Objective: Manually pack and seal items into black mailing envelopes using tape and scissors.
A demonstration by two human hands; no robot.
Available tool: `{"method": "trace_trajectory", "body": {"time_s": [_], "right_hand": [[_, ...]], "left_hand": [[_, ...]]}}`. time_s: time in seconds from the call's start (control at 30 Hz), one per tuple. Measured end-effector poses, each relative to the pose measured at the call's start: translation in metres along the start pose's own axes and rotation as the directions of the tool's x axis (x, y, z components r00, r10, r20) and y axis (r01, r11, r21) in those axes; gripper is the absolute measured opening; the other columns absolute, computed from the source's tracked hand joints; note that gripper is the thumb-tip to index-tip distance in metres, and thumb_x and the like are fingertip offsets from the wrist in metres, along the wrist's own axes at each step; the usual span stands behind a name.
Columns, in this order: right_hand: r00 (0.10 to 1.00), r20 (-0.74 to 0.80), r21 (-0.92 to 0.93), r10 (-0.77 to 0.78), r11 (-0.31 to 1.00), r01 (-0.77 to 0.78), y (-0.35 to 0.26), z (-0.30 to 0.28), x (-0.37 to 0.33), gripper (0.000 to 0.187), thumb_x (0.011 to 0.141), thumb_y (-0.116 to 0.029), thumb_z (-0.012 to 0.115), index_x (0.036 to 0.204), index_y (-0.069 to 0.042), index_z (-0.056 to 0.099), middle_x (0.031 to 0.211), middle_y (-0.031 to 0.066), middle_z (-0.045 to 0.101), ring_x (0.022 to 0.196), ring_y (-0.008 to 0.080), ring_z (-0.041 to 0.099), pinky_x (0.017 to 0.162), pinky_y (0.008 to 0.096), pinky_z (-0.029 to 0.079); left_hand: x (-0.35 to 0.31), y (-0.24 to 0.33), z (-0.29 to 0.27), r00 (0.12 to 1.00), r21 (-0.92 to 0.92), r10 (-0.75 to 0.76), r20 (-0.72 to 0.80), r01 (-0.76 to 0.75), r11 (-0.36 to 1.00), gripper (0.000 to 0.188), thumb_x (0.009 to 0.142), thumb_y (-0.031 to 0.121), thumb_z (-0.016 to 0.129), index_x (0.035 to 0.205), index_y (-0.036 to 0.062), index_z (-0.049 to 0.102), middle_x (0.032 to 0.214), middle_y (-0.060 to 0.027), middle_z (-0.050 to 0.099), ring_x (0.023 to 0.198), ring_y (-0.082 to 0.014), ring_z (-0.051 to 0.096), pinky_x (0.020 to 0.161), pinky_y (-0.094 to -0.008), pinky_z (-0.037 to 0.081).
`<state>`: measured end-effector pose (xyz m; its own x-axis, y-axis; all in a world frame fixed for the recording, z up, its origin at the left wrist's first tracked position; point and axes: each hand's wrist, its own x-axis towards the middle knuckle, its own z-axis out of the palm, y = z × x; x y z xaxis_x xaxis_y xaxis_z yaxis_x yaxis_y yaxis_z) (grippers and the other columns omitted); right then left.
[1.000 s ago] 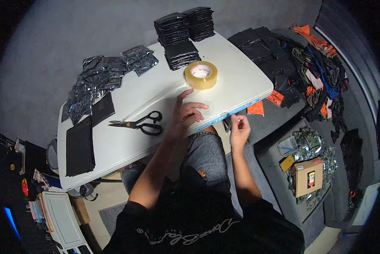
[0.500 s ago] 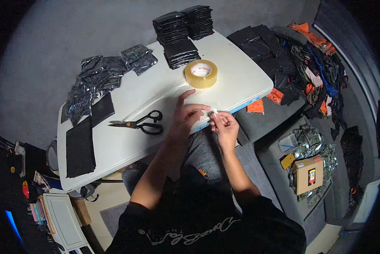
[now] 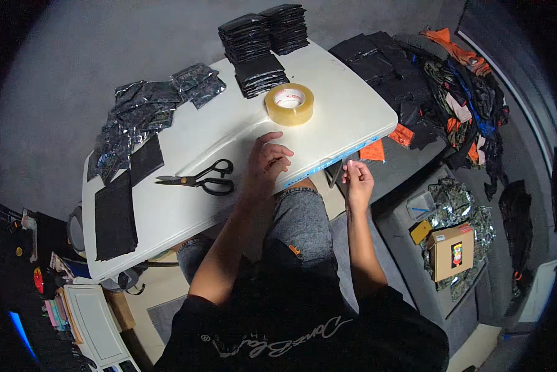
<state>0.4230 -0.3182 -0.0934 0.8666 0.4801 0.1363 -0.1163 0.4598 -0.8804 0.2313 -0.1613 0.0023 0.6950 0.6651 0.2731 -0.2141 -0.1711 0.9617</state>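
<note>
My left hand (image 3: 267,164) rests on the white table (image 3: 185,217) near its front edge, fingers apart and holding nothing. Black scissors (image 3: 198,181) lie just left of it, and a roll of clear packing tape (image 3: 289,104) stands beyond it. My right hand (image 3: 357,183) is off the table's right front edge, above my knee. Its fingertips pinch a small clear strip of tape (image 3: 351,163), which is hard to make out.
Stacks of black pouches (image 3: 253,37) stand at the table's far end, shiny packets (image 3: 142,105) lie at the far left, and flat black sheets (image 3: 114,214) at the near left. On the floor to the right are a cardboard box (image 3: 450,251), foil bags (image 3: 458,198) and a heap of dark and orange items (image 3: 458,93).
My right hand went up beside my left hand at the table edge, then moved back to the right with a small strip pinched in it. My left hand stayed on the table.
</note>
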Motion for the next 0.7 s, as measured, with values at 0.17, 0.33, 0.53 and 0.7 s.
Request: {"method": "trace_trajectory", "body": {"time_s": [0.17,0.33,0.53,0.7], "right_hand": [[0.998,-0.015,0.013,0.055,0.998,-0.055,0.014,0.000,0.004,0.010,0.101,-0.012,0.071,0.100,-0.002,0.069,0.088,0.0038,0.072,0.068,0.0060,0.057,0.060,0.0219,0.046],[0.998,-0.035,-0.010,0.055,0.998,-0.056,0.018,0.005,0.004,0.011,0.100,-0.012,0.073,0.099,-0.002,0.069,0.086,0.0031,0.071,0.068,0.0055,0.056,0.061,0.0217,0.045],[0.999,-0.016,-0.079,0.044,0.996,-0.045,0.027,0.005,0.005,0.013,0.101,-0.015,0.071,0.101,-0.002,0.071,0.087,0.0004,0.071,0.070,0.0044,0.057,0.063,0.0205,0.046],[0.998,-0.036,-0.080,0.053,0.995,-0.056,0.034,0.008,0.006,0.014,0.099,-0.015,0.075,0.099,-0.002,0.071,0.084,0.0001,0.071,0.070,0.0049,0.058,0.063,0.0208,0.045]], "left_hand": [[-0.001,-0.001,0.001,1.000,-0.071,-0.019,-0.010,0.018,0.997,0.058,0.088,-0.005,0.062,0.143,0.0061,0.048,0.103,-0.0077,0.070,0.089,-0.0134,0.064,0.080,-0.0282,0.053],[0.000,-0.004,-0.002,1.000,-0.082,0.002,-0.004,-0.002,0.997,0.060,0.088,-0.005,0.065,0.144,0.0073,0.047,0.103,-0.0084,0.069,0.089,-0.0135,0.064,0.078,-0.0283,0.053],[-0.001,-0.004,-0.001,1.000,-0.072,0.017,-0.007,-0.017,0.997,0.060,0.088,-0.005,0.062,0.144,0.0072,0.046,0.102,-0.0084,0.069,0.088,-0.0141,0.064,0.079,-0.0288,0.053],[-0.003,0.003,0.002,1.000,-0.058,-0.012,-0.015,0.011,0.998,0.059,0.088,-0.005,0.061,0.144,0.0053,0.045,0.101,-0.0083,0.069,0.088,-0.0142,0.064,0.080,-0.0292,0.053]]}}
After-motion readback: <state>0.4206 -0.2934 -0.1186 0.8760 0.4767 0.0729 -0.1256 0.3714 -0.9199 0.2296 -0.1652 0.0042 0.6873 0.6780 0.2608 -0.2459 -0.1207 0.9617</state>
